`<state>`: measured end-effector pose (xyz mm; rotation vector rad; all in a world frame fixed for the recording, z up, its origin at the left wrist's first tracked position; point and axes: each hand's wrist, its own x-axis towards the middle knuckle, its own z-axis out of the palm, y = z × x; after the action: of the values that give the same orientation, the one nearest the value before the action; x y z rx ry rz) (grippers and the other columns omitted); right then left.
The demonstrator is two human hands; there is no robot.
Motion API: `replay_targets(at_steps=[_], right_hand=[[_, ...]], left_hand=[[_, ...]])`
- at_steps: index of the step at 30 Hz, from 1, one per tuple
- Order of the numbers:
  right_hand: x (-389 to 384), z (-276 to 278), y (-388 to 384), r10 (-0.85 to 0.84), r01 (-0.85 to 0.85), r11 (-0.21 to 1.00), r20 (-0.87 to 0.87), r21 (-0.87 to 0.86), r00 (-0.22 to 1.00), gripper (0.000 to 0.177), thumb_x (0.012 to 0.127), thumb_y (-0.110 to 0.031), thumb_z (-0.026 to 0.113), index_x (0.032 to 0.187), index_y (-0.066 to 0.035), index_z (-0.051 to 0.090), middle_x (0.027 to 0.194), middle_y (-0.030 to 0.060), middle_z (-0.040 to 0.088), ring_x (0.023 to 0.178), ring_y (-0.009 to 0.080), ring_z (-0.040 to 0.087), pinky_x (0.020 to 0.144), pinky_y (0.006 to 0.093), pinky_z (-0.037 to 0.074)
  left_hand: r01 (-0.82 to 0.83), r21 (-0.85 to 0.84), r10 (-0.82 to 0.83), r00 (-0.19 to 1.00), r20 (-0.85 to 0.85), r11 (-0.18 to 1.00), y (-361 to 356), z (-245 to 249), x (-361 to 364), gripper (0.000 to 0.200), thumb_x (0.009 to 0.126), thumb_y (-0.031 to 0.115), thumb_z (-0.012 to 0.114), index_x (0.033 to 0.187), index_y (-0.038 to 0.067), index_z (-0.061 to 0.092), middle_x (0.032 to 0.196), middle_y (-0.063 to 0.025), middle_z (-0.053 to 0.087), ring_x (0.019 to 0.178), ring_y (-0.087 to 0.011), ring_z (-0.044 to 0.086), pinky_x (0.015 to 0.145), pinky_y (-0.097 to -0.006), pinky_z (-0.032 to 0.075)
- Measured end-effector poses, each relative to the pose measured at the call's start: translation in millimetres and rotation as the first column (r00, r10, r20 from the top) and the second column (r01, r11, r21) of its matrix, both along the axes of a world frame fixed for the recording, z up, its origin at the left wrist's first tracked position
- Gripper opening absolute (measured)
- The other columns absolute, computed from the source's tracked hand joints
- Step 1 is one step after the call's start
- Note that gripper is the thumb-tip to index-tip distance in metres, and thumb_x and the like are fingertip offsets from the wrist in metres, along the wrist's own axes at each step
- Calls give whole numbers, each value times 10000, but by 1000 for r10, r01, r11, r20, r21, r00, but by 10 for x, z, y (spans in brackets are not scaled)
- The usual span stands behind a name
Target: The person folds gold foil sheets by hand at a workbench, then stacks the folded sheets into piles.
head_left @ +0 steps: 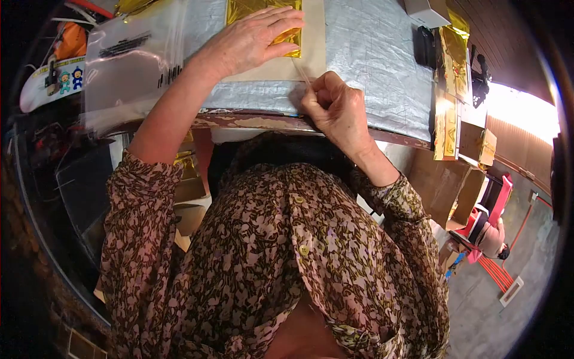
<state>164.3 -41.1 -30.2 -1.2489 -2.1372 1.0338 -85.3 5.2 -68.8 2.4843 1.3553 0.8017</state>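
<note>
My left hand point(257, 42) lies flat with outstretched fingers on a shiny gold foil sheet point(239, 8), its thumb close to the sheet's near right corner. Under the foil is a beige board point(263, 73), which shows along the near and right sides. Close to the table's front edge, my right hand point(338, 110) is closed in a pinch. From its fingertips a thin pale strip point(302, 73) runs up to the foil's corner. The part of the strip inside the fist is hidden.
Silvery sheeting covers the table point(371, 60). Clear plastic sleeves point(128, 78) lie at the left. Gold-covered pieces point(448, 90) line the right edge, near a white box point(426, 12). A cardboard box point(445, 185) stands below right, and another person point(493, 236) is beyond it.
</note>
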Motion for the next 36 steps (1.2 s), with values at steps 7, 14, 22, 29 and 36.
replay_targets(at_steps=[7, 14, 22, 29, 36], right_hand=[[-105, 56, -6, 2, -25, 981, 117, 190, 993, 162, 887, -80, 746, 878, 12, 613, 585, 88, 623, 501, 106, 567, 517, 285, 475], [-152, -57, -22, -35, 16, 963, 64, 270, 997, 174, 878, -89, 742, 879, 6, 596, 631, 161, 664, 504, 235, 658, 515, 331, 508], [-111, -35, 38, 76, -81, 978, 34, 194, 997, 184, 875, -101, 755, 843, 0, 605, 626, 154, 668, 557, 276, 710, 548, 345, 542], [-212, -57, 3, 6, -30, 973, 103, 227, 995, 174, 881, -101, 746, 849, -3, 605, 624, 169, 670, 545, 295, 703, 549, 354, 551], [-109, -29, 11, -9, 1, 981, 41, 193, 999, 169, 883, -106, 734, 860, 6, 610, 587, 166, 651, 495, 205, 658, 520, 323, 519]], left_hand=[[23, 10, -23, 999, 37, 1000, -12, 28, -7, 492, 1014, 304, 659, 1448, 97, 555, 1545, -92, 527, 1451, -295, 472, 1224, -420, 382], [-3, -4, 3, 1000, -13, 1000, -12, -2, 13, 522, 1017, 319, 654, 1476, 107, 526, 1550, -106, 519, 1447, -299, 477, 1228, -426, 377], [21, -126, -14, 998, 57, 992, -30, 240, 24, 534, 994, 312, 675, 1442, 48, 558, 1530, -189, 526, 1424, -359, 495, 1174, -430, 422], [34, -138, -22, 996, 82, 990, -43, 270, 23, 518, 977, 285, 693, 1411, 28, 573, 1505, -192, 545, 1413, -368, 502, 1164, -434, 426], [12, -96, -7, 998, 60, 995, -57, 278, 2, 548, 972, 321, 711, 1417, 33, 570, 1490, -194, 556, 1409, -366, 506, 1164, -433, 427]])
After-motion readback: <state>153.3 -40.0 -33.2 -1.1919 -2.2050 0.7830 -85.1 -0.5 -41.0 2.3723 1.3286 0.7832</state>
